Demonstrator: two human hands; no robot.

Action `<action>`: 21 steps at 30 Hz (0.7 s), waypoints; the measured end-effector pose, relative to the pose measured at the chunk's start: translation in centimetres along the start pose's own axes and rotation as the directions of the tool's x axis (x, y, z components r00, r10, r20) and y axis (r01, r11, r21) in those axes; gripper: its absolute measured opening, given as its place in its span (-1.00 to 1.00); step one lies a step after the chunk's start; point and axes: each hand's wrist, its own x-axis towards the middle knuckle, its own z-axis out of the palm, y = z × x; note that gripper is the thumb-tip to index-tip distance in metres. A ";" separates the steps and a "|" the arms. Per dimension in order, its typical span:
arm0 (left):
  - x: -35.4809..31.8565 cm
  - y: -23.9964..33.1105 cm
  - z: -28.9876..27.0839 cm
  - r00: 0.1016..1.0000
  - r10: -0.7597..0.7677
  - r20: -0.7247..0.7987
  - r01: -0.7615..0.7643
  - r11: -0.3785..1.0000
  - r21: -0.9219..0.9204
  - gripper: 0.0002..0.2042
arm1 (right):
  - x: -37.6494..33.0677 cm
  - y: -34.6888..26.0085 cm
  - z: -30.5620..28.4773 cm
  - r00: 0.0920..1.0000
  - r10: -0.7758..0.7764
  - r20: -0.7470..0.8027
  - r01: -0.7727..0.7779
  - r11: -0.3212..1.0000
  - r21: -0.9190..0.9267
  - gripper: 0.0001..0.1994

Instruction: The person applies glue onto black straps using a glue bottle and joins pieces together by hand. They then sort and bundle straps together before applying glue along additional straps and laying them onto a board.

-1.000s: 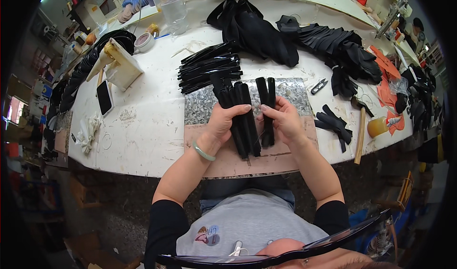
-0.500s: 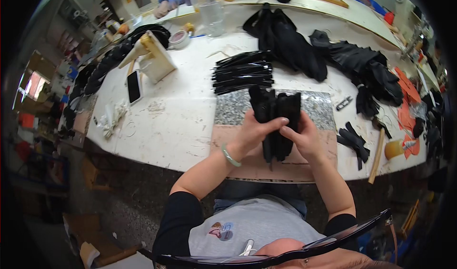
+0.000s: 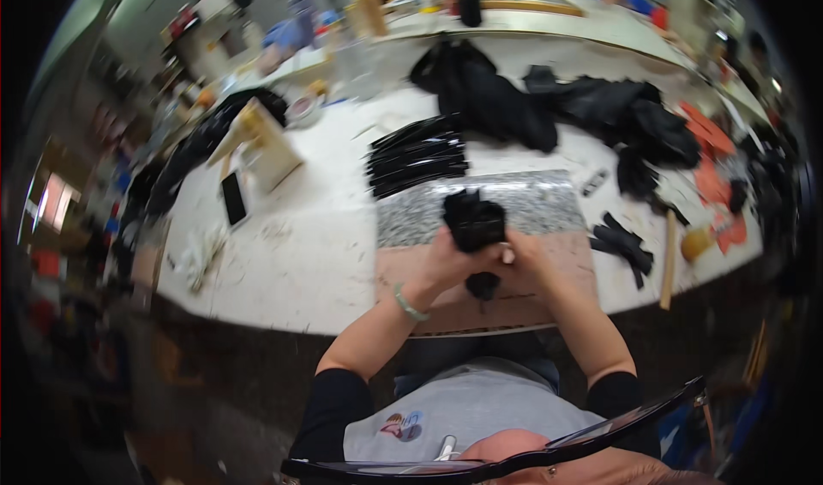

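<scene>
Left hand [image 3: 453, 262] and right hand [image 3: 530, 257] both wrapped round the black bundle [image 3: 476, 224], fingers curled in; blurred, so can't call exact finger placement. Bundle pokes out both ends of the grip, over the speckled slab [image 3: 549, 200] and pink board [image 3: 401, 271]. Glossy strips [image 3: 416, 156] beyond, loose strips [image 3: 623, 247] right, phone [image 3: 233, 199] left.

Black bundle [image 3: 475, 222], speckled grey slab [image 3: 538, 200]
</scene>
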 end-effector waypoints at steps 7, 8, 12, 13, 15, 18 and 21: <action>0.2 0.8 1.0 0.988 0.041 -0.149 -0.040 0.999 0.014 -0.70 | 1.3 -2.7 1.9 0.984 0.178 0.026 -0.158 0.791 0.591 -0.13; 0.1 1.8 1.0 0.989 -0.074 -0.127 0.080 0.996 0.039 -0.68 | 1.7 -3.3 1.5 0.984 0.164 0.064 -0.171 0.805 0.569 -0.17; -2.9 4.8 -1.1 0.981 0.193 0.005 -0.181 0.910 0.372 -0.60 | 2.7 -6.2 1.6 0.990 0.093 0.108 -0.130 0.902 0.412 -0.27; -4.5 6.5 -1.5 0.975 0.218 0.028 -0.206 0.860 0.466 -0.56 | 2.5 -7.4 2.0 0.984 0.138 0.114 -0.174 0.885 0.432 -0.29; -8.1 7.2 -2.8 0.975 0.221 -0.037 -0.159 0.801 0.577 -0.48 | 2.5 -7.3 3.8 0.963 0.028 0.268 -0.129 0.922 0.365 -0.30; -12.6 7.2 -3.3 0.964 0.237 -0.121 -0.165 0.889 0.428 -0.64 | 1.8 -9.8 5.5 0.931 -0.042 0.363 -0.169 0.831 0.530 -0.31; -15.8 5.7 -3.4 0.938 0.331 -0.107 -0.219 0.801 0.558 -0.22 | 0.8 -9.3 5.9 0.989 -0.037 0.144 -0.032 0.895 0.446 -0.42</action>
